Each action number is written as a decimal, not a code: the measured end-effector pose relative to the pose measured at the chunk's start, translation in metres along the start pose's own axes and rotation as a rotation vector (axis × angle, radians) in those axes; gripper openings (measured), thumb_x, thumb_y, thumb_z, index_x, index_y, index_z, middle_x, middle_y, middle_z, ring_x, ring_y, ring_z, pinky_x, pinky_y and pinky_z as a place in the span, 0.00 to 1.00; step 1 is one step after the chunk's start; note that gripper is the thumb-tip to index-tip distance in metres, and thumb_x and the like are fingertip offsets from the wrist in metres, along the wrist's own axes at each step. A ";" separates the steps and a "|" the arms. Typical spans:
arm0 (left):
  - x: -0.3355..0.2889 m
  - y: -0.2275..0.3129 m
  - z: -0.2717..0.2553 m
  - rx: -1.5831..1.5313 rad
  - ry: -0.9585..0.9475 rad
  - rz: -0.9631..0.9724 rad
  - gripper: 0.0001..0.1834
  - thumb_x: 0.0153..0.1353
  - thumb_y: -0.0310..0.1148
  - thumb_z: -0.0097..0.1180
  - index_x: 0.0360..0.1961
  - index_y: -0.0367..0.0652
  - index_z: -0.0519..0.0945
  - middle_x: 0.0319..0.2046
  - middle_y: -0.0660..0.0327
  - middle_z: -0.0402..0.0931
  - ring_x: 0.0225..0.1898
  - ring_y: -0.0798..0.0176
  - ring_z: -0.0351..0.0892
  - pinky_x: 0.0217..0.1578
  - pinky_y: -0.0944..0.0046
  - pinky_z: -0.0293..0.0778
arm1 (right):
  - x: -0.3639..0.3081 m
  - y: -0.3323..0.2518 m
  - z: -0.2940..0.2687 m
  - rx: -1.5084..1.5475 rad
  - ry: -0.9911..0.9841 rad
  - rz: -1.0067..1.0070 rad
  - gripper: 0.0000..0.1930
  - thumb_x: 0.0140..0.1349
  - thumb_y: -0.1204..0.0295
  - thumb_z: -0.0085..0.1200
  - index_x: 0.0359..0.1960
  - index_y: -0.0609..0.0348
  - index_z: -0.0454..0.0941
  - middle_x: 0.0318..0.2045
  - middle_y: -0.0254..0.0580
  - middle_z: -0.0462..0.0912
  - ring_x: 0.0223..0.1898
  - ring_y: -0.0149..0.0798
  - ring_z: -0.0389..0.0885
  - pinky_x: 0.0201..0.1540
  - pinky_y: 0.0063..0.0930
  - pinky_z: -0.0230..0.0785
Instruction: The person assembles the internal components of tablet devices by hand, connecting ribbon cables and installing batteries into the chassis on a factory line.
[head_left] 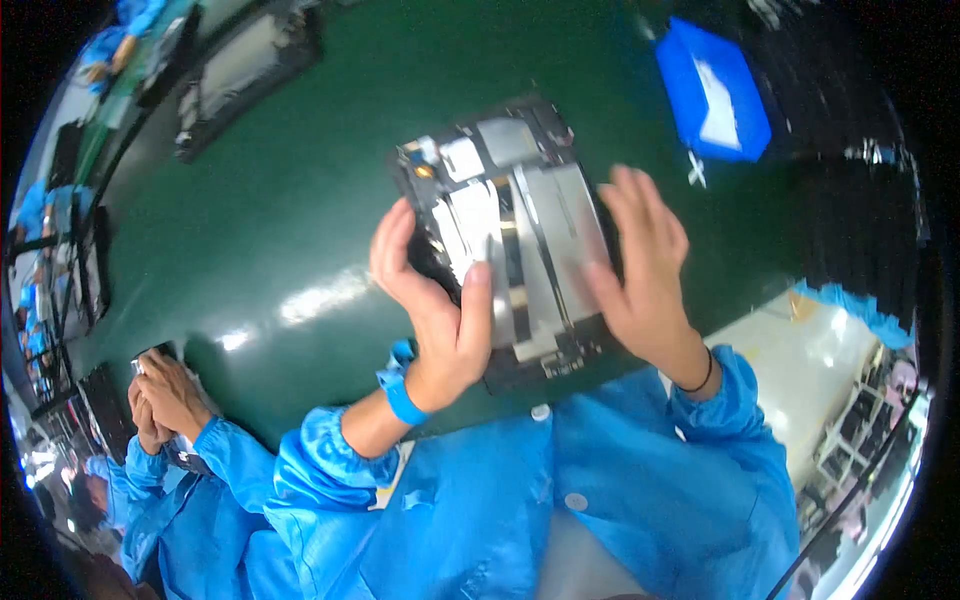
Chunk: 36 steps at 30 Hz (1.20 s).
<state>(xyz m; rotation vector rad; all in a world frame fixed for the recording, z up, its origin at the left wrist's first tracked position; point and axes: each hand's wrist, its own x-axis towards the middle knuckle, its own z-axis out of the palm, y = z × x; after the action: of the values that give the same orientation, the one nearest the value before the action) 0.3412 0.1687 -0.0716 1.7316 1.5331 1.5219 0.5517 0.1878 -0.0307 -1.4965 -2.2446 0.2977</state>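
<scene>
An opened tablet (572, 230) with its inner parts exposed is in front of me, tilted slightly. Silver battery panels fill most of it, with dark strips between them and small boards at both ends. My left hand (440, 315) grips its left edge, the thumb lying over the silver panel and the fingers around the side. At the right edge is my right hand (648, 275), fingers apart and blurred by motion. Its thumb reaches over the tablet's edge; whether it touches is hard to tell. A blue band circles my left wrist.
On the green table (250, 220), a blue bin (688, 95) with something white in it stands at the far right. Another dark device (235, 75) lies at the far left. At the lower left, a co-worker's hands (165, 395) hold a dark object.
</scene>
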 end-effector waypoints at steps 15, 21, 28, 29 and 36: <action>0.058 -0.059 0.010 -0.391 0.286 -0.177 0.27 0.71 0.32 0.43 0.67 0.35 0.55 0.67 0.52 0.55 0.69 0.55 0.54 0.70 0.55 0.46 | 0.240 0.077 0.028 1.041 0.126 0.333 0.28 0.61 0.76 0.50 0.65 0.70 0.64 0.56 0.51 0.76 0.53 0.40 0.76 0.57 0.29 0.67; 0.055 -0.050 0.039 -0.351 0.131 -0.177 0.30 0.70 0.36 0.46 0.67 0.34 0.55 0.66 0.49 0.55 0.67 0.52 0.55 0.68 0.55 0.51 | 0.386 0.153 0.053 0.185 0.311 0.349 0.25 0.60 0.75 0.50 0.60 0.67 0.71 0.54 0.54 0.79 0.57 0.47 0.77 0.58 0.33 0.67; 0.055 -0.036 0.042 -0.249 0.133 -0.178 0.25 0.67 0.33 0.50 0.62 0.33 0.63 0.63 0.44 0.61 0.64 0.42 0.60 0.65 0.51 0.55 | 0.480 -0.065 0.124 0.236 -0.026 -0.649 0.16 0.59 0.68 0.52 0.47 0.52 0.83 0.47 0.47 0.84 0.46 0.48 0.83 0.52 0.40 0.72; 0.056 -0.036 0.042 -0.245 0.128 -0.185 0.25 0.67 0.33 0.50 0.62 0.33 0.63 0.63 0.44 0.62 0.64 0.42 0.60 0.65 0.51 0.55 | 0.487 -0.086 0.137 0.245 -0.029 -0.658 0.16 0.59 0.68 0.52 0.47 0.52 0.83 0.47 0.47 0.84 0.46 0.48 0.83 0.52 0.40 0.72; 0.062 -0.024 0.044 -0.191 0.079 -0.149 0.26 0.67 0.32 0.49 0.62 0.32 0.62 0.62 0.44 0.62 0.63 0.44 0.61 0.65 0.52 0.57 | 0.503 -0.141 0.158 -0.172 -0.904 -0.346 0.18 0.54 0.53 0.61 0.28 0.57 0.86 0.23 0.35 0.83 0.28 0.35 0.79 0.35 0.31 0.67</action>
<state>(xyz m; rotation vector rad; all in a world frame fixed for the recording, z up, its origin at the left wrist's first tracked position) 0.3567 0.2467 -0.0782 1.4357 1.4650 1.6195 0.1972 0.6012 0.0003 -1.1198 -3.2423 0.8132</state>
